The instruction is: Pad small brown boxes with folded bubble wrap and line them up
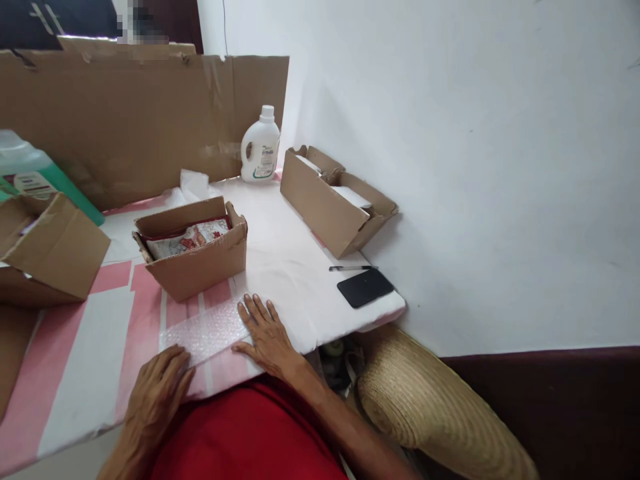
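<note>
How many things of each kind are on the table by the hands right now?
Open brown cardboard boxes: 3
Plastic bottles: 2, one white, one green
Clear bubble wrap sheet under both hands: 1
Flat black phone: 1
Black pen: 1
Total: 8

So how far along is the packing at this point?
Looks early to midway. Done: the open cardboard box already holds a red and white packet. In hand: both the left hand and right hand press flat on a bubble wrap sheet on the table. Left: the sheet wraps nothing yet, and the box flaps stand open.
</note>
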The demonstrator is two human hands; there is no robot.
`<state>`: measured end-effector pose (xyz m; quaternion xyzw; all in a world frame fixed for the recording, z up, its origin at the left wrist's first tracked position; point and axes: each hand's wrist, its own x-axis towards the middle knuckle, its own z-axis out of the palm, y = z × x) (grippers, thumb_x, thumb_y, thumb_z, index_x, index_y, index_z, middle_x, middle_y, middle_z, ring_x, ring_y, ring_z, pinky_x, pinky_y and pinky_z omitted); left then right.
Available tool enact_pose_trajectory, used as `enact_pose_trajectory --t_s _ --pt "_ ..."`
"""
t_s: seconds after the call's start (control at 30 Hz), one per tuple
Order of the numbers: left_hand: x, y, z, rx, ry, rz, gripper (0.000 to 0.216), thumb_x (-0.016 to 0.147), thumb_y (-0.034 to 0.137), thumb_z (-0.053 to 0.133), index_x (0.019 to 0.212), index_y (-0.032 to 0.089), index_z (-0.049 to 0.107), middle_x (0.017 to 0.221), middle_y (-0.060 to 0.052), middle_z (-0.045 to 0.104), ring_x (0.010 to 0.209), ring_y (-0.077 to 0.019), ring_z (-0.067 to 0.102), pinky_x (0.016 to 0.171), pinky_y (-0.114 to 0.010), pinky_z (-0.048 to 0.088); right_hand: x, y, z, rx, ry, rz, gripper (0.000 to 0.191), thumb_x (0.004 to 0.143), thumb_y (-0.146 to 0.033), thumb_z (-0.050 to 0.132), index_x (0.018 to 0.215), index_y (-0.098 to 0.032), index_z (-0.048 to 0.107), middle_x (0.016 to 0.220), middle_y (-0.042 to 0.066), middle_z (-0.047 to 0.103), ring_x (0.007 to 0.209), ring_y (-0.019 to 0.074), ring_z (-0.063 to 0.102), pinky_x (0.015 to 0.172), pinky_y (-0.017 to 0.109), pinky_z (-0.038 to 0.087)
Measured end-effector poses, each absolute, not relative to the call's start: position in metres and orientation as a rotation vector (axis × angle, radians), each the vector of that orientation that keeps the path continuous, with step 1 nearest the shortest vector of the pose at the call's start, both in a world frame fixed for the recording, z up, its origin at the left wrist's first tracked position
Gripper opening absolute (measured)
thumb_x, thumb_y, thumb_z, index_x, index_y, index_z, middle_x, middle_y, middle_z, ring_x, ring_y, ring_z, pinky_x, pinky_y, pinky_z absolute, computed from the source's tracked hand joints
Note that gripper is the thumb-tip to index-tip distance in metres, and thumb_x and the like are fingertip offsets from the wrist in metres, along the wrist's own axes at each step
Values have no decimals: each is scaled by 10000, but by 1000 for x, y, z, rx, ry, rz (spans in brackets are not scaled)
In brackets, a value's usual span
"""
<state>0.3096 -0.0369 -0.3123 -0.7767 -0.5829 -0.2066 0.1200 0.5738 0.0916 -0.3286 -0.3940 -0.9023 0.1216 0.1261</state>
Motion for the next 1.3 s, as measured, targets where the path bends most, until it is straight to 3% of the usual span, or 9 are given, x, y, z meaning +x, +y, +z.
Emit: enact_pose_trajectory --t_s 0.2,0.33,0.43,0.57,0.73,0.93,1.03,1.17,1.3 --pt "303 -29 -290 -2342 -1371 -495 247 975 166 466 1132 128 651 1063 -124 741 977 -237 690 868 -348 515 565 84 -315 -1027 -2566 207 767 965 -627 542 1529 -123 415 1587 231 409 1465 397 341 1136 592 314" --pt "334 -19 -258 -2402 -1316 -528 190 947 96 489 1009 141 664 925 -84 737 858 -226 672 838 -378 490 545 60 -300 -700 -2551 264 411 1009 -501 539 1249 -181 630 1120 119 711 994 261 612 826 389 478" --pt "361 -15 -235 -2430 -1300 -654 194 918 100 587 1091 134 667 1004 -99 741 953 -237 677 917 -403 484 542 46 -300 -674 -2350 453 317 1066 -344 426 943 -185 671 829 52 679 755 186 578 678 302 440" --pt "385 -13 -223 -2281 -1395 -887 473 825 101 738 1283 135 624 1209 -158 703 1167 -288 636 1029 -457 468 560 45 -301 -966 -1856 941 355 1036 -401 499 768 -195 609 738 -1 601 685 144 535 642 254 412" --pt "402 -4 -248 -2419 -1340 -973 476 830 30 688 1284 150 618 1165 -132 723 1157 -242 650 1003 -390 501 582 53 -302 -1314 -1544 1099 377 971 -381 579 653 -202 485 624 -57 440 610 116 419 580 239 321" --pt "412 12 -299 -2518 -1381 -618 558 943 223 584 1482 135 469 1510 -153 543 1455 -284 442 1157 -434 398 582 53 -310 -1536 -1850 783 244 920 -185 596 679 -199 562 674 -19 576 637 142 518 639 253 399" --pt "410 12 -317 -2544 -1386 -498 618 968 326 558 1539 154 396 1565 -128 487 1490 -270 394 1190 -429 356 582 49 -299 -1606 -1955 537 117 932 -164 560 890 -183 668 868 63 679 782 204 629 727 300 492" --pt "403 10 -329 -2577 -1362 -549 628 983 265 488 1578 154 321 1560 -148 486 1505 -261 370 1211 -445 332 583 50 -288 -1240 -2174 316 468 978 -267 513 1409 -85 526 1352 202 619 1284 303 551 1092 461 449" --pt "401 11 -329 -2601 -1405 -534 626 982 253 475 1582 174 315 1546 -151 504 1464 -253 438 1170 -440 392 589 61 -305 -984 -2461 405 708 1006 -505 515 1573 -119 340 1606 162 417 1527 288 302 1250 515 262"
